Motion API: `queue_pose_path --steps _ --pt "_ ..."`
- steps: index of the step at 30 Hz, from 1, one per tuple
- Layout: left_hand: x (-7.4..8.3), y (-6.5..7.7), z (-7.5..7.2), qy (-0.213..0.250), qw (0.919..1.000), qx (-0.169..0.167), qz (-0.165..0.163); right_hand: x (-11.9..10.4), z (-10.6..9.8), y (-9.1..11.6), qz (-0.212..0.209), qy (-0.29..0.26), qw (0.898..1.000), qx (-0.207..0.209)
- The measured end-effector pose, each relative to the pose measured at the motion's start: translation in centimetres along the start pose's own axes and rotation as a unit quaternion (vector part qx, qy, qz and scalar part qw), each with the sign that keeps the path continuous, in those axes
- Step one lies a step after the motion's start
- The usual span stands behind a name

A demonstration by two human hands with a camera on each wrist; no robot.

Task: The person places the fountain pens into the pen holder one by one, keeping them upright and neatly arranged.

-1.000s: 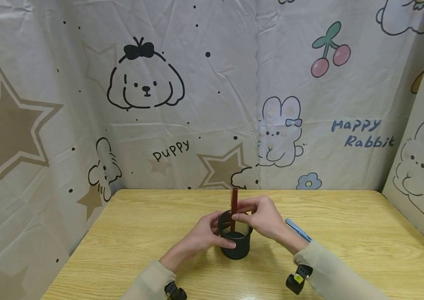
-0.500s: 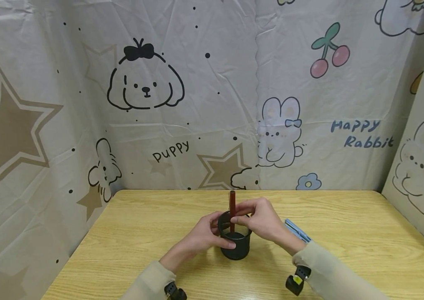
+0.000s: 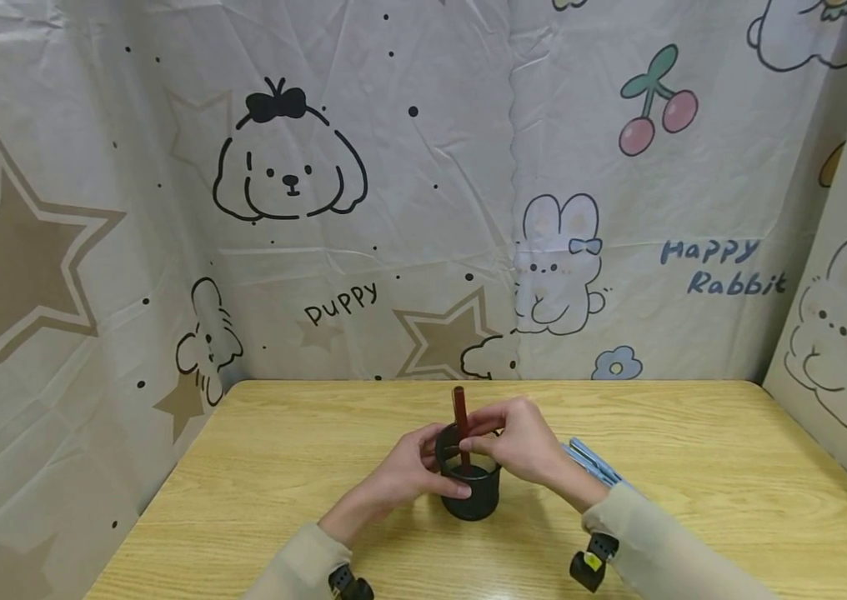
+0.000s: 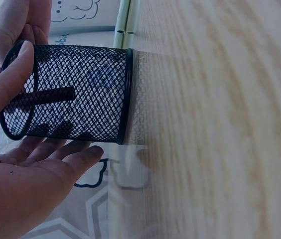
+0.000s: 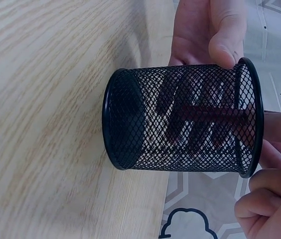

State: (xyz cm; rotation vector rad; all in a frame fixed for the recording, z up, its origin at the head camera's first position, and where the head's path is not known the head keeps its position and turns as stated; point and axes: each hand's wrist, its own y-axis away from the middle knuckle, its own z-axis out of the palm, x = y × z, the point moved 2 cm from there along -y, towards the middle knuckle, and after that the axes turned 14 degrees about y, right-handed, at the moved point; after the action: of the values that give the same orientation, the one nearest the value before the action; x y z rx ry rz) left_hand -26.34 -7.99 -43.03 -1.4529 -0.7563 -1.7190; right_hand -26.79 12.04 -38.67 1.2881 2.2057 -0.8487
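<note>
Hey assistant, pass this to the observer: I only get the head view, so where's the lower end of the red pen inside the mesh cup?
Observer: The left wrist view shows it through the mesh: the red pen ends partway down, above the base of the mesh cup.

Operator: Okay, and what about the far side of the cup, which I can't see?

Observer: The left hand has one finger stretched down the cup's outer side, its tip close to the base.

Operator: Any fingers on the other side that I'm missing?

Observer: Yes, the right wrist view shows at least two fingers of the right hand curled outside the cup, beside the rim.
</note>
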Motion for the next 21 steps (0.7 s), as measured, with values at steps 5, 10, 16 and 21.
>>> queue_pose_path --steps 5,10,16,21 --pt "-0.1 0.0 -0.1 0.003 1.0 -0.001 0.0 -0.1 0.1 0.0 0.003 0.013 1.0 0.002" --pt "-0.1 0.0 -0.1 -0.008 1.0 0.006 -0.003 0.0 -0.2 0.0 0.01 0.017 1.0 0.0" --pt "-0.2 -0.1 -0.1 -0.015 0.9999 0.008 0.001 -0.1 -1.9 0.4 0.019 0.027 0.999 0.024" --pt "-0.3 -0.1 -0.1 -0.015 0.9998 0.01 0.004 0.2 -4.1 1.3 0.05 0.048 0.997 0.042"
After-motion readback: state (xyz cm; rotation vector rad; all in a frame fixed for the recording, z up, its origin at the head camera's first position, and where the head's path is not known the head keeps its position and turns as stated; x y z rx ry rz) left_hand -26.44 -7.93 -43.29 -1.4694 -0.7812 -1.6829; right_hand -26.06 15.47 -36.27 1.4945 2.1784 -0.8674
